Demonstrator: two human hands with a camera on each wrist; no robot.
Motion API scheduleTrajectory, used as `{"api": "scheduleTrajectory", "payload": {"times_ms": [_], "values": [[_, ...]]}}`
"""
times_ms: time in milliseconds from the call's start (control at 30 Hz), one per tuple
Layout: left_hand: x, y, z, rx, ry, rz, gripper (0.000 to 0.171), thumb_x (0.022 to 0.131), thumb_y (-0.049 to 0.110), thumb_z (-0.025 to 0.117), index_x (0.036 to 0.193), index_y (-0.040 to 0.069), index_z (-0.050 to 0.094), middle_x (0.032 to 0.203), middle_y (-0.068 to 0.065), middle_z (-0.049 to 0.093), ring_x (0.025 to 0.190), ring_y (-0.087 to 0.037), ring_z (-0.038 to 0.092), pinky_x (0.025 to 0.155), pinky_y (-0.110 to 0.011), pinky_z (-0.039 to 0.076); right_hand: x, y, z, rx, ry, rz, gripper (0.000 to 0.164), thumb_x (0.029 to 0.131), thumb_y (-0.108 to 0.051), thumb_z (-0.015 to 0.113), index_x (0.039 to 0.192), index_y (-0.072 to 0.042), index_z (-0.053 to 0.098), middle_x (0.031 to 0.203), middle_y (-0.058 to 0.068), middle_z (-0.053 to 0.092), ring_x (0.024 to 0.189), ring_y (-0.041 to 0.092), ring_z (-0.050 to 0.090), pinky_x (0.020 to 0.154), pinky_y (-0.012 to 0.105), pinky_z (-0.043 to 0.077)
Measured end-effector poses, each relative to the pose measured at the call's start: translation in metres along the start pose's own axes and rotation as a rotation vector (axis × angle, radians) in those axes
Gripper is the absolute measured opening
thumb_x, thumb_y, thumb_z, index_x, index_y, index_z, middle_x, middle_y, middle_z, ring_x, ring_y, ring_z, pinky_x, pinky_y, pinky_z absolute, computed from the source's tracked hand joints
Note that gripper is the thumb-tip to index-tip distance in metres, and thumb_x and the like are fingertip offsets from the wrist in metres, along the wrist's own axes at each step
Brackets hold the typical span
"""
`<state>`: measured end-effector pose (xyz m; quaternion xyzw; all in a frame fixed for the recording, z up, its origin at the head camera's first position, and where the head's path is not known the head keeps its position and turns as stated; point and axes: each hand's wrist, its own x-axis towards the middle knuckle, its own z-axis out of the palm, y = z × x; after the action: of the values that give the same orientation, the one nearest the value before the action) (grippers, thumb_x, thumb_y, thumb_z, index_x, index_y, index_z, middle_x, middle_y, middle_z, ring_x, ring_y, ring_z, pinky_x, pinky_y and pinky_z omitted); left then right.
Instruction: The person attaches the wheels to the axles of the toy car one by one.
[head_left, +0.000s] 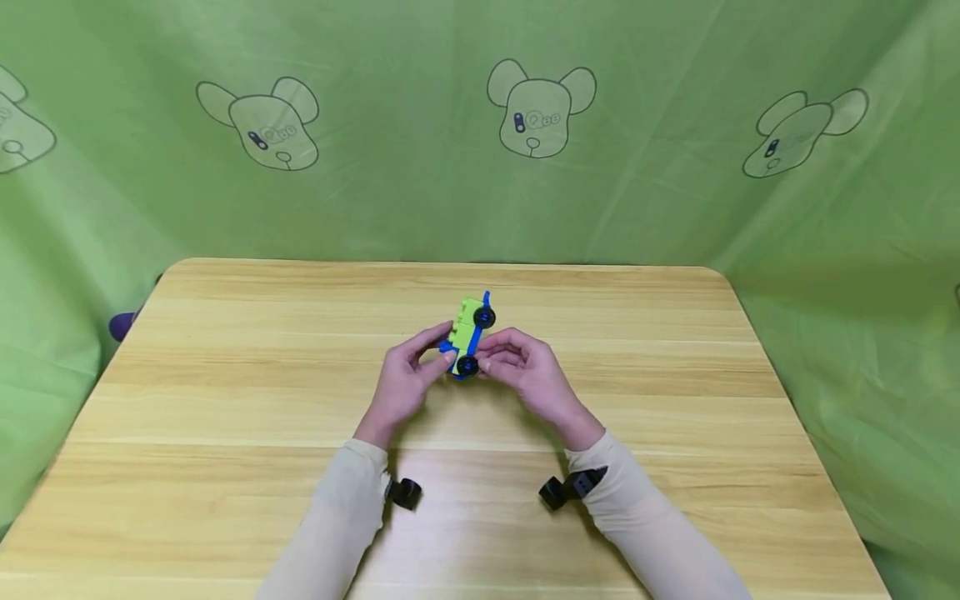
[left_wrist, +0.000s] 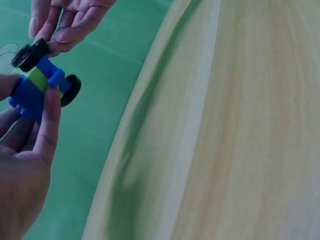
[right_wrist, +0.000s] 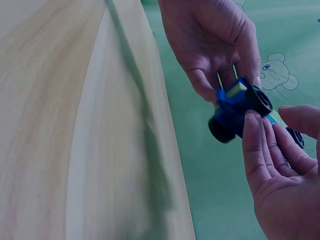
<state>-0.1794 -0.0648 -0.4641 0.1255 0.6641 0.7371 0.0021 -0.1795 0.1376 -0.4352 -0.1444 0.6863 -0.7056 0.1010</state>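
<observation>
A toy car (head_left: 467,329) of lime-green and blue building blocks with black wheels is held up over the table, tilted with one end toward the back. My left hand (head_left: 405,379) grips its near end between thumb and fingers; in the left wrist view the blue block (left_wrist: 31,95) lies between them. On the other side, my right hand (head_left: 528,371) has its bent fingertips right at a black wheel (head_left: 467,366). In the right wrist view, the fingers (right_wrist: 265,150) of that hand lie along the car's underside, with the thumb raised apart from it.
The wooden table (head_left: 225,375) stretches out below both hands. Behind it hangs a green curtain (head_left: 405,167) printed with bear heads. Each sleeved wrist carries a small black camera (head_left: 407,493). A purple object (head_left: 122,326) shows beyond the left table edge.
</observation>
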Motion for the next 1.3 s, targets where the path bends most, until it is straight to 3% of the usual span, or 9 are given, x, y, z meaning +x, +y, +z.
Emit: {"api": "scheduleTrajectory", "payload": {"times_ms": [167, 300, 500, 633, 800, 933, 1100, 1300], "values": [[-0.001, 0.002, -0.002, -0.041, 0.003, -0.004, 0.038, 0.092, -0.007, 0.062, 0.129, -0.008, 0.058, 0.128, -0.022, 0.057, 0.113, -0.03, 0.057, 0.09, -0.034, 0.053, 0.0, -0.002, -0.004, -0.01, -0.01, -0.002, 0.022, 0.092, 0.007, 0.061, 0.113, 0.014, 0.057, 0.104, 0.031, 0.062, 0.092, 0.031, 0.066, 0.086, 0.043, 0.056], [-0.001, 0.001, -0.006, -0.028, 0.006, -0.031, 0.036, 0.092, -0.003, 0.065, 0.127, -0.005, 0.061, 0.129, -0.019, 0.058, 0.102, -0.03, 0.064, 0.085, -0.033, 0.056, 0.001, -0.004, -0.009, -0.023, 0.012, -0.008, 0.018, 0.095, 0.007, 0.057, 0.111, 0.014, 0.056, 0.102, 0.031, 0.062, 0.092, 0.037, 0.065, 0.086, 0.048, 0.055], [-0.001, 0.004, -0.011, 0.009, -0.007, -0.083, 0.035, 0.089, -0.002, 0.07, 0.124, -0.002, 0.065, 0.119, -0.018, 0.062, 0.076, -0.022, 0.065, 0.069, -0.027, 0.057, 0.003, -0.007, -0.019, -0.066, 0.083, -0.002, 0.017, 0.098, 0.003, 0.052, 0.111, 0.014, 0.056, 0.098, 0.028, 0.064, 0.086, 0.027, 0.067, 0.083, 0.041, 0.057], [0.001, 0.005, -0.013, 0.074, -0.02, -0.068, 0.035, 0.086, -0.005, 0.071, 0.121, -0.005, 0.066, 0.115, -0.021, 0.063, 0.086, -0.026, 0.06, 0.073, -0.026, 0.054, 0.005, -0.01, -0.023, -0.076, 0.132, 0.005, 0.021, 0.1, -0.001, 0.051, 0.115, 0.014, 0.055, 0.101, 0.027, 0.062, 0.084, 0.025, 0.065, 0.082, 0.04, 0.057], [0.002, 0.005, -0.013, 0.109, -0.067, -0.013, 0.035, 0.086, -0.004, 0.072, 0.12, -0.004, 0.066, 0.117, -0.017, 0.063, 0.099, -0.028, 0.057, 0.087, -0.045, 0.052, 0.007, -0.011, -0.026, -0.108, 0.171, 0.052, 0.026, 0.101, -0.007, 0.053, 0.119, 0.013, 0.057, 0.102, 0.022, 0.063, 0.084, 0.022, 0.064, 0.083, 0.045, 0.056], [0.003, 0.005, -0.014, 0.098, -0.098, -0.014, 0.035, 0.086, -0.001, 0.074, 0.121, 0.0, 0.067, 0.12, -0.013, 0.064, 0.102, -0.028, 0.059, 0.092, -0.053, 0.049, 0.007, -0.011, -0.026, -0.139, 0.177, 0.095, 0.025, 0.1, -0.008, 0.057, 0.114, 0.012, 0.061, 0.097, 0.021, 0.065, 0.08, 0.02, 0.064, 0.078, 0.039, 0.058], [0.004, 0.006, -0.016, 0.093, -0.11, -0.008, 0.038, 0.085, -0.001, 0.074, 0.122, 0.0, 0.065, 0.124, -0.014, 0.063, 0.107, -0.028, 0.059, 0.098, -0.052, 0.046, 0.006, -0.009, -0.027, -0.084, 0.17, 0.122, 0.022, 0.096, -0.001, 0.06, 0.111, 0.014, 0.061, 0.095, 0.021, 0.066, 0.078, 0.02, 0.066, 0.075, 0.033, 0.059], [0.004, 0.014, -0.014, 0.058, -0.097, 0.032, 0.044, 0.083, -0.012, 0.071, 0.125, -0.009, 0.059, 0.13, -0.022, 0.055, 0.121, -0.036, 0.051, 0.106, -0.048, 0.04, 0.004, -0.004, -0.029, -0.002, 0.17, 0.118, 0.022, 0.094, 0.007, 0.058, 0.114, 0.017, 0.058, 0.097, 0.023, 0.065, 0.078, 0.022, 0.068, 0.077, 0.035, 0.058]]}}
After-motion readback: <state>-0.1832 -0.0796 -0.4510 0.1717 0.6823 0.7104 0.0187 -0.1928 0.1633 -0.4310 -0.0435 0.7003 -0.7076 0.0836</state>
